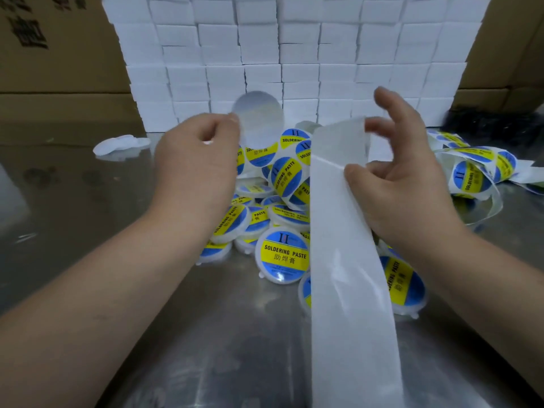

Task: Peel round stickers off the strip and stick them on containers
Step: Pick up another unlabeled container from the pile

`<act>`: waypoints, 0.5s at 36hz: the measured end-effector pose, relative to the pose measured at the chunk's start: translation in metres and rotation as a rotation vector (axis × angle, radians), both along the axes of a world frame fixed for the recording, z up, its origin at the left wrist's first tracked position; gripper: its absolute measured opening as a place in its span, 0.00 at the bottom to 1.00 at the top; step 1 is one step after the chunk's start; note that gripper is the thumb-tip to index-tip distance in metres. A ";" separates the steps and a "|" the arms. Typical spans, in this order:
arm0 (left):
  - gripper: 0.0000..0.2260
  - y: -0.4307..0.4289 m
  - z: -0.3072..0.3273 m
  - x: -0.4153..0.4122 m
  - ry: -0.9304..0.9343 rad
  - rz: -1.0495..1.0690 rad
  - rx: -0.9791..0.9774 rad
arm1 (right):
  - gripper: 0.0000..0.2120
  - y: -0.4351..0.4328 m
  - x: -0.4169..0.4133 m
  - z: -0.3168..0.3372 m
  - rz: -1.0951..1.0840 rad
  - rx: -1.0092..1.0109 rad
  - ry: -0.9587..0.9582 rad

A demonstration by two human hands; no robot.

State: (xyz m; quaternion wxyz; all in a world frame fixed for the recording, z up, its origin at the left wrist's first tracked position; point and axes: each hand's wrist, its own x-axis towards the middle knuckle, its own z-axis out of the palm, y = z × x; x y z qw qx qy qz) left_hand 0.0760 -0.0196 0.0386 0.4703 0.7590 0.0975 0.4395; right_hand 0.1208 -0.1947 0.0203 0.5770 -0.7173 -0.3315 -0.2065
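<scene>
While pinching the right edge of the backing strip [347, 260] between the thumb and a blurred forefinger of the right hand [403, 184], holds a round sticker [259, 116] up in the left hand [197, 160]. Grips that sticker at its left rim with thumb and forefinger closed together, remaining left fingers curled under toward the palm. Shows only the sticker's pale, blurred back, raised above the far end of the heap and apart from the strip. Spreads the other right fingers loosely, lifted clear of the paper. Carries the backing strip as a bare white band from the near edge of view up to the right hand, top end level with the fingertips.

Below and between the hands, a heap of round white containers [282, 257] on the metal table [88, 187], most topped with blue-and-yellow labels reading SOLDERING PASTE, some flat, some tilted against one another. Right of the heap, beyond the right hand, a coiled strip [477, 172] in loose loops with printed stickers on it. At far left on the table, a small cluster of plain white pieces [120, 145], too blurred to tell lids from containers. Along the far side, a wall of stacked white boxes [294, 54], with brown cartons [59, 54] at both ends. At far right, a dark blurred mass [494, 125], not identifiable.
</scene>
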 end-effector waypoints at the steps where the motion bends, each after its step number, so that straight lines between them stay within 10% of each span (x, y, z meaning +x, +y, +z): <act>1: 0.15 -0.004 -0.002 -0.001 0.011 -0.024 0.019 | 0.35 -0.001 0.000 0.000 -0.038 -0.005 -0.035; 8: 0.10 -0.014 -0.006 -0.005 0.047 -0.081 0.092 | 0.25 0.001 -0.003 0.002 -0.073 -0.081 -0.229; 18: 0.04 -0.015 -0.009 -0.007 -0.006 -0.020 0.269 | 0.14 0.002 -0.009 0.003 0.095 -0.063 0.181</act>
